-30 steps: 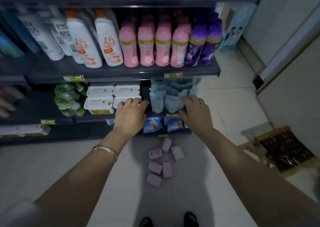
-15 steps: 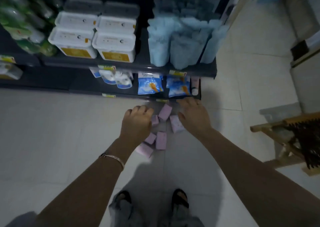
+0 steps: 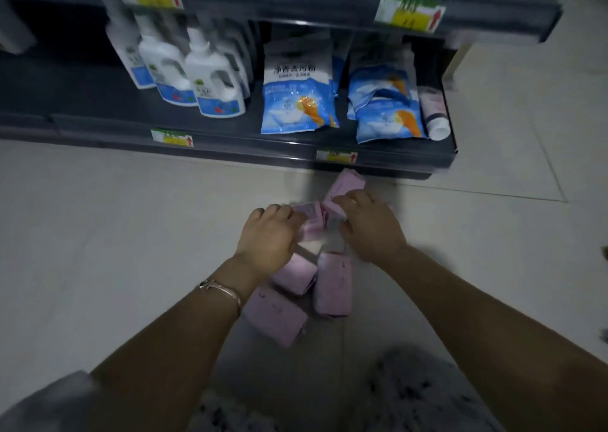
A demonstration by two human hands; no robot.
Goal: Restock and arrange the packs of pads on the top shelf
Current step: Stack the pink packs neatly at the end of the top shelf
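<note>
Nearest: patterned trouser knees (image 3: 411,395) at the frame bottom. The person is crouched low, which puts both arms within reach of the floor (image 3: 98,234). The left wrist carries a thin bracelet (image 3: 220,290).

Three pink packs of pads (image 3: 274,316) lie loose on the tiles between the forearms, touching one another. Just beyond them, the left hand (image 3: 268,231) has its fingers curled round a middle pack (image 3: 311,222). That pack is tipped up with its pale underside showing — judged lifted for gathering.

The right hand (image 3: 368,224) pinches the near end of the far pack (image 3: 348,183), which lies at the foot of the bottom shelf (image 3: 230,142). Motion blur makes the grip detail soft.

Judgement: stock is being collected into one handful before carrying it up. The top shelf is out of view, so its stock cannot be read.

Behind, on the bottom shelf: blue-and-white pouches (image 3: 296,102), white pump bottles (image 3: 210,82) and a pink tube (image 3: 434,112) lying flat.
</note>
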